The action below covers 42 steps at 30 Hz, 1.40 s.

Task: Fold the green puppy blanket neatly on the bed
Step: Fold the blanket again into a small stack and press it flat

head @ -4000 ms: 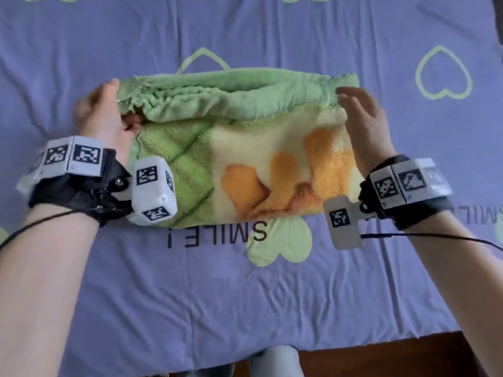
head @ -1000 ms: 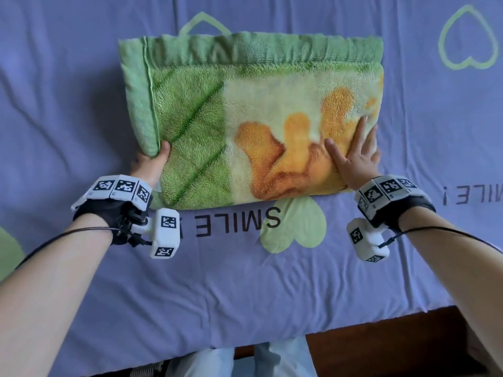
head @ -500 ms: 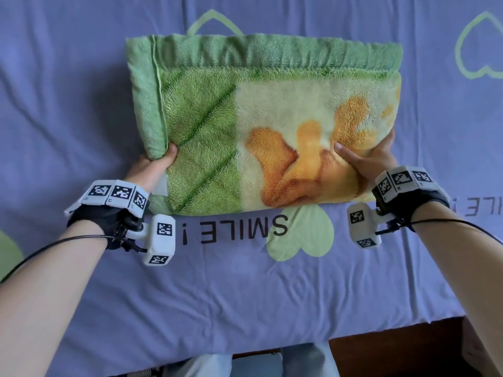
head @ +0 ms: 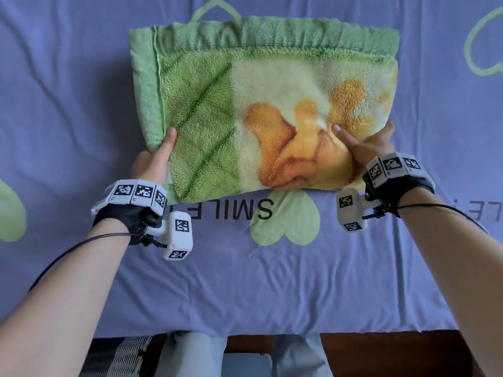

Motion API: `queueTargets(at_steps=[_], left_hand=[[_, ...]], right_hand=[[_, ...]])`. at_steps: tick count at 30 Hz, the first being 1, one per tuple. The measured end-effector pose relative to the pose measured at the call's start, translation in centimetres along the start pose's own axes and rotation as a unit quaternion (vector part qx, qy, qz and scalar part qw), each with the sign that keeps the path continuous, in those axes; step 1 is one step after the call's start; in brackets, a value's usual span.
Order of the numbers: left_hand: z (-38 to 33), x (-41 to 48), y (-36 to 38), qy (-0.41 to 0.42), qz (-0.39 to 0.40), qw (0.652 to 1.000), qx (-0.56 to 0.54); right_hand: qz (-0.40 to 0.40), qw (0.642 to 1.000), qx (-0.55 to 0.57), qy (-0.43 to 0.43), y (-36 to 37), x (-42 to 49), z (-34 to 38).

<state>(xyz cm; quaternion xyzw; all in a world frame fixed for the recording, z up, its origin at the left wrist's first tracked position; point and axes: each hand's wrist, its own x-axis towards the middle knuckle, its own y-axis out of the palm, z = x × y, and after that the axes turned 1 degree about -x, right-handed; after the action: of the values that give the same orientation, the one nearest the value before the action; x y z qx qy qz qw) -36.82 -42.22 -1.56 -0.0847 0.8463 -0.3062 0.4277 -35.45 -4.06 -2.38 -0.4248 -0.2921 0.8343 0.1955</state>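
The left hand [head: 153,161] grips the near left corner of the folded green puppy blanket [head: 261,104], thumb on top. The blanket lies as a thick rectangle on the purple bed sheet [head: 245,281]. The right hand [head: 364,148] clasps its near right corner the same way.

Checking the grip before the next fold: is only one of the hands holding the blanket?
No: the left hand and the right hand each grip a near corner of the folded blanket.
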Motion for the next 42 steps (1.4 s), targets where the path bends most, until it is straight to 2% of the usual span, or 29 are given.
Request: queueTargets(at_steps=[4,8,12,18,23,29,32,35,37,39,42], left_hand=[[0.7,-4.2,0.9,0.01,-0.029,0.998,-0.049],[2.2,-8.9,2.5,0.018,-0.048,0.993,-0.103],[3.6,-13.6,6.0,0.033,-0.04,0.986,-0.156],[3.0,-20.2,11.5,0.091,-0.02,0.991,-0.096],[1.7,-25.9,17.1,0.165,0.028,0.981,-0.094],[0.6,-30.7,23.1,0.197,0.079,0.973,-0.092],[1.2,-31.9,24.9,0.215,0.074,0.972,-0.059],[2.7,-32.8,26.1,0.215,0.069,0.974,-0.016],[4.1,-33.2,26.4,0.183,0.075,0.979,0.051],[5.1,-33.2,26.5,0.137,0.119,0.972,0.15],[5.3,-32.3,26.7,0.099,0.148,0.96,0.216]], right_hand=[[0.019,1.0,0.0,-0.006,-2.3,-0.6,-1.2],[-0.018,0.996,0.034,-0.082,-4.9,-1.7,-3.6],[-0.041,0.994,0.057,-0.087,-9.5,-3.2,-8.8],[-0.08,0.989,0.071,-0.099,-18.5,-5.4,-17.5],[-0.138,0.98,0.081,-0.115,-26.1,-6.3,-23.8],[-0.186,0.977,0.058,-0.09,-33.0,-6.2,-28.8],[-0.187,0.978,0.04,-0.084,-34.8,-5.6,-30.6],[-0.152,0.985,0.035,-0.072,-35.4,-4.7,-32.8],[-0.119,0.991,0.026,-0.055,-35.0,-3.9,-33.7],[-0.105,0.993,-0.011,-0.048,-34.0,-3.1,-34.5],[-0.153,0.98,-0.099,-0.083,-32.5,-3.1,-34.9]])
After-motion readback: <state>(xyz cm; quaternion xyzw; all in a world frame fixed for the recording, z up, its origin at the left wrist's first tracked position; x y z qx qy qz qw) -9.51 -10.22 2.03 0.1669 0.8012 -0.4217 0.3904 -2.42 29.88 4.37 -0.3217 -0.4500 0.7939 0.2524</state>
